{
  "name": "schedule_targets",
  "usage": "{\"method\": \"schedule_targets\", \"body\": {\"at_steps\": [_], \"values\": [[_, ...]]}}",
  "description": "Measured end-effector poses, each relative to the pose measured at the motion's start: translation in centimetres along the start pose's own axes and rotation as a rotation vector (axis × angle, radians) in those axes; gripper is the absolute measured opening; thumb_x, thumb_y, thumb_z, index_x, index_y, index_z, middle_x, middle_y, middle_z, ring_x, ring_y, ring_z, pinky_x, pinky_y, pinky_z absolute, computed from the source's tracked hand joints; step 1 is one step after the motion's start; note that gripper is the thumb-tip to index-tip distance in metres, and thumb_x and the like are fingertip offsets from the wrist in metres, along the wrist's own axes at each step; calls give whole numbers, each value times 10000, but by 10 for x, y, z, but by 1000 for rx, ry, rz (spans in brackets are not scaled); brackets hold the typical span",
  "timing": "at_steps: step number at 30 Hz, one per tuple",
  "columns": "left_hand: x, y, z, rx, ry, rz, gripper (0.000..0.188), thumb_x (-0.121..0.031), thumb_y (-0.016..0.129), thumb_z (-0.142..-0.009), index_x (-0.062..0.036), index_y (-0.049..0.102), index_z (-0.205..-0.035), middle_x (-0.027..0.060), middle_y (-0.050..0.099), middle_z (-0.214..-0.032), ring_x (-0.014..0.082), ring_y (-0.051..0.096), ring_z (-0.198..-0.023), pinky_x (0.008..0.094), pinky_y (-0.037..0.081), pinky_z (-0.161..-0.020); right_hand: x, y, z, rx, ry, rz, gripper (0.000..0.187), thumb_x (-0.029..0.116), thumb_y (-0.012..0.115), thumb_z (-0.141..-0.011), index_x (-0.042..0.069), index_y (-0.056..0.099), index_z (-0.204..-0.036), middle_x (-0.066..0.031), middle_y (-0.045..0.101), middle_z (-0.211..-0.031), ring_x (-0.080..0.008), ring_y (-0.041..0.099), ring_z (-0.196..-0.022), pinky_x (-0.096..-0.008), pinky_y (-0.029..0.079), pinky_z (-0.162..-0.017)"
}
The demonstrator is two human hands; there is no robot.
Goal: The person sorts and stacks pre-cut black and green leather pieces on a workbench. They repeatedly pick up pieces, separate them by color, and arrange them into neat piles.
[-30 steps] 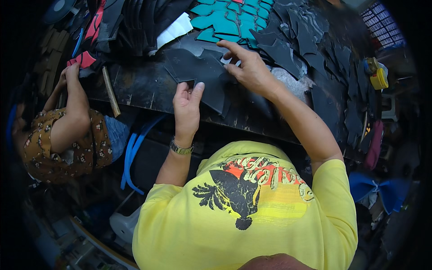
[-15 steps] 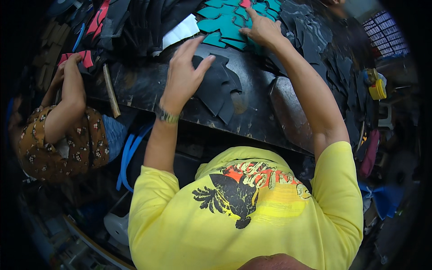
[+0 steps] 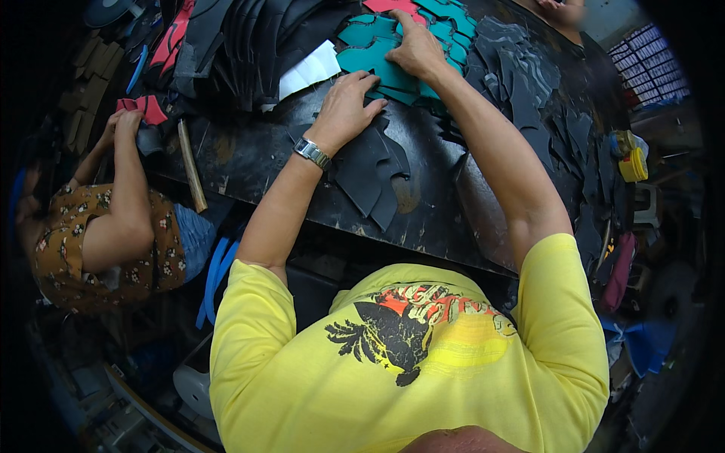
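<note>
Flat teal cut pieces (image 3: 368,62) lie in overlapping stacks at the far middle of the table. My right hand (image 3: 420,51) rests over them, index finger stretched forward and thumb spread to the left. Its fingertip is close to a red piece (image 3: 383,5) behind the teal ones. At the near left edge of the stacks is my left hand (image 3: 343,112), with a metal-band watch on the wrist. Its thumb and fingers are apart, the fingertips at the teal pieces. Loose black cut pieces (image 3: 366,174) lie on the table just in front of it.
A white sheet (image 3: 308,72) lies beside curved black pieces (image 3: 249,45). More black pieces (image 3: 517,75) spread along the right. On the left, a co-worker's hands hold a red piece (image 3: 149,110) near a wooden stick (image 3: 192,166). A yellow container (image 3: 633,164) is at the far right.
My left hand has moved right and lowered to the teal pieces. My right hand has shifted slightly left, and more of the red piece shows. The co-worker's hands still hold their red piece.
</note>
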State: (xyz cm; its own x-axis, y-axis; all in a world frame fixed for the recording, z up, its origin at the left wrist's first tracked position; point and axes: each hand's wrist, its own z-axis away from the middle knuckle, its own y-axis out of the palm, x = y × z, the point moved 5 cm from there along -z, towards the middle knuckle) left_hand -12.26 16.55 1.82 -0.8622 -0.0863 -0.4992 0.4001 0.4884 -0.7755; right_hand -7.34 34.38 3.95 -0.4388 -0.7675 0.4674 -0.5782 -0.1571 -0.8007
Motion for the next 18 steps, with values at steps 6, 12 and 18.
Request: {"method": "schedule_targets", "body": {"at_steps": [6, 12, 18], "values": [[2, -13, -6, -79, -93, 160, 635, -205, 772, -755, -90, 536, -1333, 174, 544, -1288, 367, 507, -1200, 425, 425, -1006, -25, 9, -8, 120, 196, -637, 935, -19, 789, -646, 141, 379, -1471, -205, 612, -1158, -293, 626, -1054, -390, 547, -824], [-22, -26, -16, -107, 182, -108, 829, -242, 755, -707, -206, 406, -1458, 132, 406, -1433, 339, 400, -1327, 474, 328, -1099, -29, -7, -6, 185, 424, -1039, 944, -132, 716, -619, 65, 355, -1468, -132, 613, -941, -188, 604, -631, -305, 508, -553], [-15, -14, -40, 95, 308, 71, 886, -213, 621, -700, -195, 311, -1530, 142, 342, -1534, 344, 298, -1433, 457, 196, -1198, -40, -2, 0, 160, 500, -1107, 950, -85, 795, -645, 130, 383, -1473, -186, 676, -1000, -263, 687, -925, -355, 542, -810]]}}
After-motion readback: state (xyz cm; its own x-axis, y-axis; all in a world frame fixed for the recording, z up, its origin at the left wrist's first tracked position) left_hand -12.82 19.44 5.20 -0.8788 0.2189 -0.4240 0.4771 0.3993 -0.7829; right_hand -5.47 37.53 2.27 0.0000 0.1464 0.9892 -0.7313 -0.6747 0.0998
